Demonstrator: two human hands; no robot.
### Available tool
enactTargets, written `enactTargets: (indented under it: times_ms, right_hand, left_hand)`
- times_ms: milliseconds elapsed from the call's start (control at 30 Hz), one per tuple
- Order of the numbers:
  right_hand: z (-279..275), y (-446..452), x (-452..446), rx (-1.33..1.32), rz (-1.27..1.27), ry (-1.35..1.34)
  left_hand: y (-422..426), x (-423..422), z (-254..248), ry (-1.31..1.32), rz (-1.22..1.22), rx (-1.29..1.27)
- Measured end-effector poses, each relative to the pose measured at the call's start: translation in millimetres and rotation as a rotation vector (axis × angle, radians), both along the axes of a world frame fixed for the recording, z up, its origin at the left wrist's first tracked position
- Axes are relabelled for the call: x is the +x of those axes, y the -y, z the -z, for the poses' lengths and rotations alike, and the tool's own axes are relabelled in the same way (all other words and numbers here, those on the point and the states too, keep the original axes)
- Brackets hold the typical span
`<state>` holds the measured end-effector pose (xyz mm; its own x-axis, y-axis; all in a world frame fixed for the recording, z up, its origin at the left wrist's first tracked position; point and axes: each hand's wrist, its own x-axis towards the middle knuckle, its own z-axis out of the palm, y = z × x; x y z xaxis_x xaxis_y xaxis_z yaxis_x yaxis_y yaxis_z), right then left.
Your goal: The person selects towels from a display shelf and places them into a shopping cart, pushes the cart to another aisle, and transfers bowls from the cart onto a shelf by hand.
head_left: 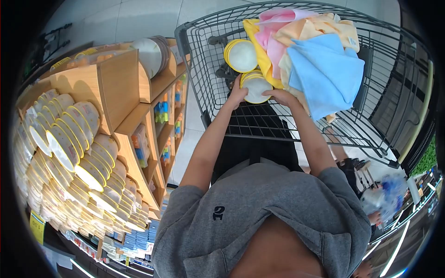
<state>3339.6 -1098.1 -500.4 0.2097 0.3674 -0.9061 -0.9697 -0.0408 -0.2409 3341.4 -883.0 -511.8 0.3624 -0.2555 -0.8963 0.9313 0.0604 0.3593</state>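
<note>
Both hands reach into a wire shopping cart (pixel 204 88) around a stack of yellow-rimmed bowls (pixel 257 90). My left hand (pixel 238 94) grips the stack's left side, fingers closed along the rim. On the right side, my right hand (pixel 281 97) has its thumb over the rim of the top bowl; its other fingers are mostly hidden. Just beyond stands a second stack of yellow-rimmed bowls (pixel 242 56), which neither hand touches. Folded cloths lie beside the stacks: a blue cloth (pixel 327 74), a pink cloth (pixel 273 44), a yellow cloth (pixel 262 60) and a peach cloth (pixel 320 30).
Along the left runs a wooden shelf unit (pixel 118 92) with many stacked yellow-rimmed bowls (pixel 69 134) and large plates (pixel 150 55). A yellow price tag (pixel 37 227) hangs at lower left. Behind on the right, another person's arm (pixel 337 146) and a clear plastic bag (pixel 387 197) show.
</note>
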Motion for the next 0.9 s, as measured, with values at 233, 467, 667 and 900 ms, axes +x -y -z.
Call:
enactTargets:
  times_ms: [233,467,667,900]
  right_hand:
    - [21.3,0.2,-7.2,-0.033,0.039,-0.01]
    - [5.8,0.4,-2.6,0.053,0.351,-0.014]
    - [24.3,12.8,-6.5,0.148,0.503,-0.127]
    - [32.3,-23.4,13.3,-0.223,0.589,-0.121]
  left_hand:
    - [-0.6,11.2,-21.6,-0.067,-0.012,-0.057]
    - [-12.8,11.5,-26.3,-0.137,-0.138,-0.23]
    - [-18.5,9.2,-18.7,-0.2,-0.314,-0.282]
    - [-4.4,7.3,7.4,-0.246,-0.216,-0.075]
